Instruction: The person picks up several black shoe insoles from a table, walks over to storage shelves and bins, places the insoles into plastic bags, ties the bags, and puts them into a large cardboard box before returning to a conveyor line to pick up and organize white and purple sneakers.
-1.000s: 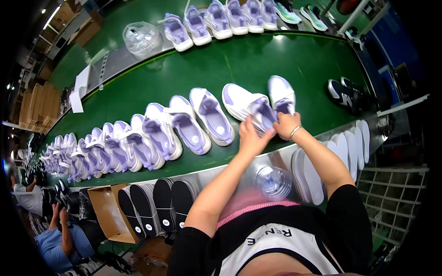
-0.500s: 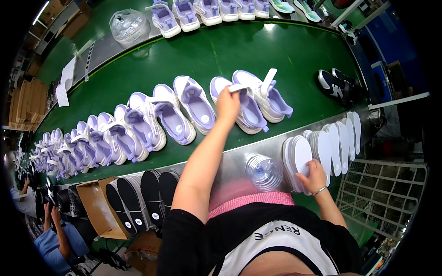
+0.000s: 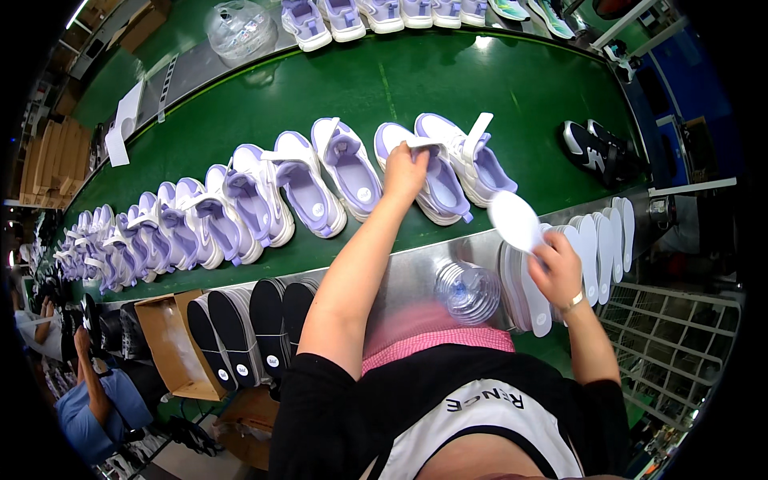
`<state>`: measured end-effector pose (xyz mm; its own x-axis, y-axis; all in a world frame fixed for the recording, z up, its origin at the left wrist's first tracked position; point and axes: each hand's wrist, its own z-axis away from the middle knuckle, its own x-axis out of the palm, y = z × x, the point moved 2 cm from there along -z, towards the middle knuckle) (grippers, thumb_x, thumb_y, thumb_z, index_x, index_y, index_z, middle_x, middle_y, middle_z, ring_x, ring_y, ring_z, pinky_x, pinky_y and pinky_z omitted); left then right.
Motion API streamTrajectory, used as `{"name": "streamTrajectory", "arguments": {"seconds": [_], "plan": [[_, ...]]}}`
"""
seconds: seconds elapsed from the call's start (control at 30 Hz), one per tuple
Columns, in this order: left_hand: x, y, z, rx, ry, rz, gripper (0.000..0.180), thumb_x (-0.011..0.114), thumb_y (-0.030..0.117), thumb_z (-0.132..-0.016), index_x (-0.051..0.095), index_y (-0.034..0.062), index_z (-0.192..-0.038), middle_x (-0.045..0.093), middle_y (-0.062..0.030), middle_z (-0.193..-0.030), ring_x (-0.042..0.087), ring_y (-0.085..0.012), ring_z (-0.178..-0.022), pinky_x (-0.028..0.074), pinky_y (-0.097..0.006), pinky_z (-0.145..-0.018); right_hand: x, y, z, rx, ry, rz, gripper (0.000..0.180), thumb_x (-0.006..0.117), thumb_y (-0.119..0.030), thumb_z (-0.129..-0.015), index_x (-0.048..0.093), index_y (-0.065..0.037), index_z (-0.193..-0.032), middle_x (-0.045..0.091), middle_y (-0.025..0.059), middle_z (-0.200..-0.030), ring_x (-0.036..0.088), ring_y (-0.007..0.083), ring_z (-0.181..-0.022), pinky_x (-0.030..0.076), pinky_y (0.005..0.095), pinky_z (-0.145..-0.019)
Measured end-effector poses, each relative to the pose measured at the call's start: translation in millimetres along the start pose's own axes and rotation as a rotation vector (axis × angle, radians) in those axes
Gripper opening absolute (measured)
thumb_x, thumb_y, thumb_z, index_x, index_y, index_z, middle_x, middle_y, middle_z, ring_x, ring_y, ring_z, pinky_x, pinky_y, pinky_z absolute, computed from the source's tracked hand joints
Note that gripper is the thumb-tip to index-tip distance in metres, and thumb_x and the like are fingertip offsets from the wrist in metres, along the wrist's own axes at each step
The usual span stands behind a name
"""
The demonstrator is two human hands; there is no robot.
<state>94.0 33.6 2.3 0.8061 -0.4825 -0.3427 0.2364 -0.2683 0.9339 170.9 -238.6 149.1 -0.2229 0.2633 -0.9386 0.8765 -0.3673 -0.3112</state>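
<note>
Green-topped, the bench is spreading beyond the left hand and right hand, which are working apart. The left is gripping a white-and-lilac shoe by its strap; the right is holding a blurred white insole just ahead, near stacked insoles. Similar shoes are standing left of both.

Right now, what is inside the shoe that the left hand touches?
In the shoe, purple lining and a pale bottom show near the heel. Its toe end is hidden under the upper and the left hand.
</note>
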Motion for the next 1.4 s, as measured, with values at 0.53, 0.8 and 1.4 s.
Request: {"name": "streamTrajectory", "arguments": {"seconds": [0.53, 0.8, 1.4], "plan": [[-4, -1, 31, -0.137, 0.183, -0.066, 0.020, 0.047, -0.003, -0.066, 0.052, 0.0009, -0.085, 0.049, -0.0173, -0.085, 0.047, -0.0346, -0.083, 0.039, -0.041, -0.073, 127, -80, -102, -0.389, -0.131, 0.399, 0.018, 0.055, -0.020, -0.071, 0.056, -0.003, -0.076, 0.055, 0.0183, -0.092, 0.055, 0.0324, -0.081, 0.044, 0.0394, -0.070], [-5, -5, 26, -0.147, 0.151, -0.118, 0.024, 0.047, -0.007, -0.063, 0.049, 0.0013, -0.085, 0.049, -0.0161, -0.088, 0.047, -0.0345, -0.085, 0.040, -0.041, -0.073, 118, -67, -131, -0.295, -0.539, 0.394, 0.018, 0.055, -0.020, -0.066, 0.059, -0.003, -0.064, 0.059, 0.0168, -0.072, 0.057, 0.0327, -0.064, 0.045, 0.0419, -0.060], [-11, -26, 24, -0.086, 0.139, 0.004, 0.025, 0.048, -0.006, -0.058, 0.053, 0.0003, -0.082, 0.051, -0.0174, -0.084, 0.048, -0.0355, -0.084, 0.039, -0.039, -0.073, 238, -51, -173, -0.730, -1.267, 0.704, 0.033, 0.051, -0.014, -0.067, 0.060, -0.013, -0.099, 0.053, 0.0117, -0.110, 0.049, 0.0249, -0.104, 0.035, 0.0315, -0.091]]}}
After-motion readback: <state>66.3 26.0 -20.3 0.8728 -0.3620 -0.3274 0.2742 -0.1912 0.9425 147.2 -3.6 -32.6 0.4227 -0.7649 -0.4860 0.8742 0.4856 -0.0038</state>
